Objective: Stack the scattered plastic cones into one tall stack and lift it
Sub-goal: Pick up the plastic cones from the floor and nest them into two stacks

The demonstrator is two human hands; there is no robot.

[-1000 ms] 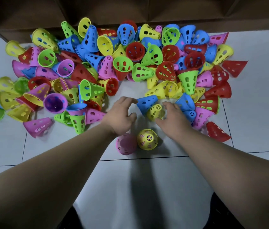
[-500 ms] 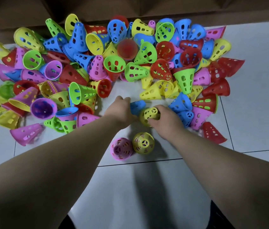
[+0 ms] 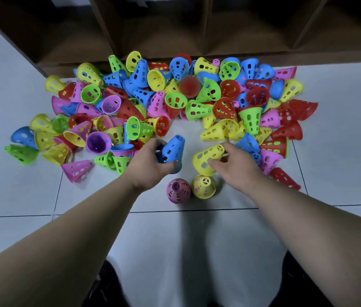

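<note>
The left hand (image 3: pixel 150 165) grips a blue cone (image 3: pixel 173 149) and the right hand (image 3: pixel 235 167) a yellow cone (image 3: pixel 207 157), above two upright cones on the floor (image 3: pixel 19 196). Light, stiff and perforated, they look best held by the wide rim.

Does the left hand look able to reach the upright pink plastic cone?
Likely yes: the pink cone stands uncovered beside the left hand, though that hand grips a blue plastic cone.

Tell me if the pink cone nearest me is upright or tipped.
Upright: the pink cone stands on the floor, narrow top facing the camera, sides flaring evenly around it.
</note>
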